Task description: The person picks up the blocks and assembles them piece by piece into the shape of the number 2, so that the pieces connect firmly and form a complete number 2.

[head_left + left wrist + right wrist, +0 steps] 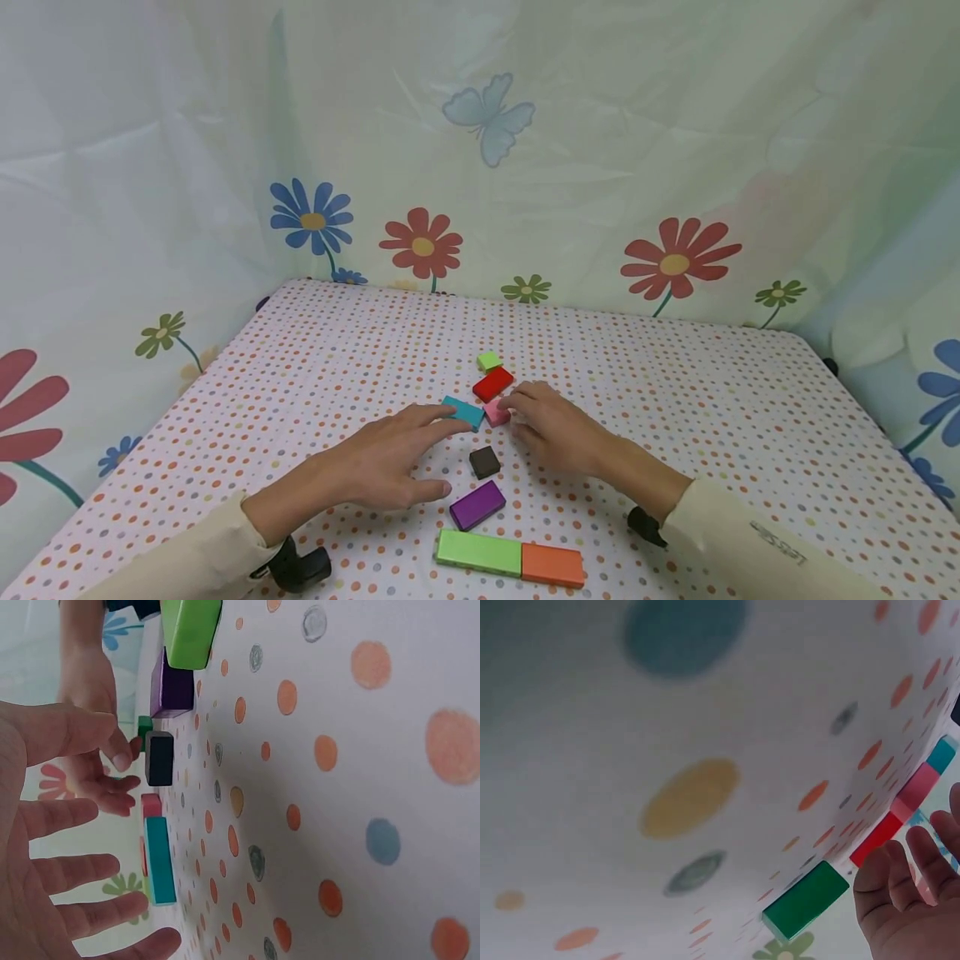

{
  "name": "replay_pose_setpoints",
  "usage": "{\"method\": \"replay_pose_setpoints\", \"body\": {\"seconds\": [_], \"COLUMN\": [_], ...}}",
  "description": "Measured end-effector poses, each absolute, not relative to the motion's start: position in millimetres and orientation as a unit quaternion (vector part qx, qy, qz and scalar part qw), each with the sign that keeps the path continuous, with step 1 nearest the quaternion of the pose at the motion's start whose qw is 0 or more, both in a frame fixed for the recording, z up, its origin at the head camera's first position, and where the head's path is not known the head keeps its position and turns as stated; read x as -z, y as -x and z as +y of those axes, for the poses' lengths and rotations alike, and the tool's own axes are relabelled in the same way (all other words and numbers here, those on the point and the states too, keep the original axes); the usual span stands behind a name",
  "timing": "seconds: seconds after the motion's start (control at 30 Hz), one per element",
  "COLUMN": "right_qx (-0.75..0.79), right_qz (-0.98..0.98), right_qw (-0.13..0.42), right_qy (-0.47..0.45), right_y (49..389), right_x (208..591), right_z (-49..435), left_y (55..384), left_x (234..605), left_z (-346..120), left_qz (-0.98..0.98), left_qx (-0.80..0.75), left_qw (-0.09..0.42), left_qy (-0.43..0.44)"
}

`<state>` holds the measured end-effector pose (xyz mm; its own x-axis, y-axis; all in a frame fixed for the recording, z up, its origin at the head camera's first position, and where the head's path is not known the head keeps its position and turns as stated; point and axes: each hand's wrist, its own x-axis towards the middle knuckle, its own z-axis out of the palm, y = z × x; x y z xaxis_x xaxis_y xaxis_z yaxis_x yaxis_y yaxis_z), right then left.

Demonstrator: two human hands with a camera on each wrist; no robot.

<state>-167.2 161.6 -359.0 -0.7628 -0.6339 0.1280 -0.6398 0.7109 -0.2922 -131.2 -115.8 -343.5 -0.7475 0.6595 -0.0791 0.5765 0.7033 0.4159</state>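
My left hand (393, 454) is spread with its thumb apart, fingertips overlapping the near edge of a teal block (463, 414) in the head view. In the left wrist view a gap shows between those fingers and the teal block (160, 861). Across from it, my right hand (558, 429) hovers with loosely bent fingers, its index fingertip at a small pink block (495, 413). Neither hand grips anything. A red block (492, 384) lies just beyond the pink one. Below, between the hands, is a dark cube (484, 462). A dark green block (806, 901) is hidden behind my right hand in the head view.
Nearer the front lie a purple block (477, 505) and a long light green block (478, 552) set end to end with an orange one (552, 566). A small lime block (489, 362) sits farthest back. The dotted tablecloth (637, 367) meets a flowered curtain (585, 192).
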Motion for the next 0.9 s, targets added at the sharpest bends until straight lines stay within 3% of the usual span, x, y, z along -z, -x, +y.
{"method": "replay_pose_setpoints", "body": {"seconds": [0.9], "right_qx": [-0.138], "right_qz": [-0.938], "right_qw": [-0.003], "right_qy": [-0.317], "right_y": [192.9], "right_x": [353.3], "right_z": [157.1], "left_y": [131.3], "left_x": [339.6], "left_z": [-109.4], "left_qz": [0.911], "left_qx": [-0.219], "left_qw": [0.094], "left_qy": [-0.337]}}
